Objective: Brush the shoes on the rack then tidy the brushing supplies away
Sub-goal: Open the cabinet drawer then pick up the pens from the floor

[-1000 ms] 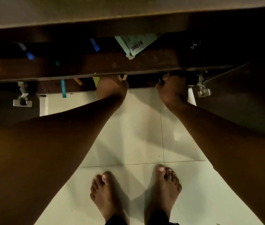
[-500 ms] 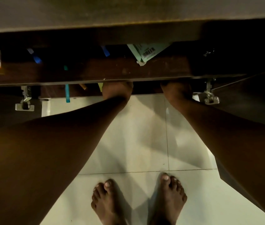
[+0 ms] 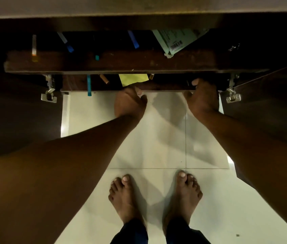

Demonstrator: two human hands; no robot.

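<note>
**Q:** What did you see from the head camera?

**A:** I looked straight down. Both of my hands reached to the front edge of a dark wooden shelf (image 3: pixel 165 88) inside an open cabinet. My left hand (image 3: pixel 130 103) sat at the middle of that edge with its fingers curled; whether it held anything, I could not tell. My right hand (image 3: pixel 201 97) gripped the edge near the right corner, fingers hooked over it. No shoes or brush were visible. A yellow cloth (image 3: pixel 133 79) lay on the shelf just behind my left hand.

**Q:** How would you have done this step well?

**A:** I judged I was putting supplies away. I would have set them well back from the edge, clear of the door hinges (image 3: pixel 233 97).
</note>
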